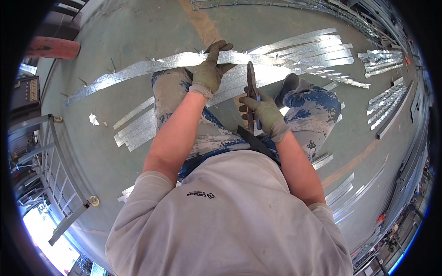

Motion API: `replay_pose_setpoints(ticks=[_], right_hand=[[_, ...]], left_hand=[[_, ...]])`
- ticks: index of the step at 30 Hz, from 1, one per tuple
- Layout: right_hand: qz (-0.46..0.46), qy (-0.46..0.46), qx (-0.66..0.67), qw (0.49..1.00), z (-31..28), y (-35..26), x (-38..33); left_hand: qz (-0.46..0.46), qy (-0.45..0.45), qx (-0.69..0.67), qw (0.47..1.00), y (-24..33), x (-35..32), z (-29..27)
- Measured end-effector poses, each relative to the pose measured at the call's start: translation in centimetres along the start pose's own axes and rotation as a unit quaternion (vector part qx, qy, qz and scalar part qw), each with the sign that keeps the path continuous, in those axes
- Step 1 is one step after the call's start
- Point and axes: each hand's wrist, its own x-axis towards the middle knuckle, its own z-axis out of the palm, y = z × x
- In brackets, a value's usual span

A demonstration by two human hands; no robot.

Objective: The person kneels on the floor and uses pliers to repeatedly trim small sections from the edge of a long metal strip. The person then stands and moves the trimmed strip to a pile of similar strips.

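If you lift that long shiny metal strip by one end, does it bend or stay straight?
The long metal strip looks thin and very long, so it would probably sag and wobble. Little spikes along its edge look sharp, which may be why the left hand gripping it wears a glove. Being flat, it should slide across the floor, not roll.

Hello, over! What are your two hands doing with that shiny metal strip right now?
Left hand gloved, gripping long shiny metal strip across the knees. Right hand gloved, closed on tin snips, blades at the strip's edge. More cut strips on floor beyond.
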Motion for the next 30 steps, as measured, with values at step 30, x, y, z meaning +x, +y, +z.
replay_pose_setpoints(ticks=[30], right_hand=[[-0.085,0.188,-0.371,0.905,1.5,2.3,3.9]], left_hand=[[0.123,-0.021,0.303,0.945,-1.1,0.9,-2.2]])
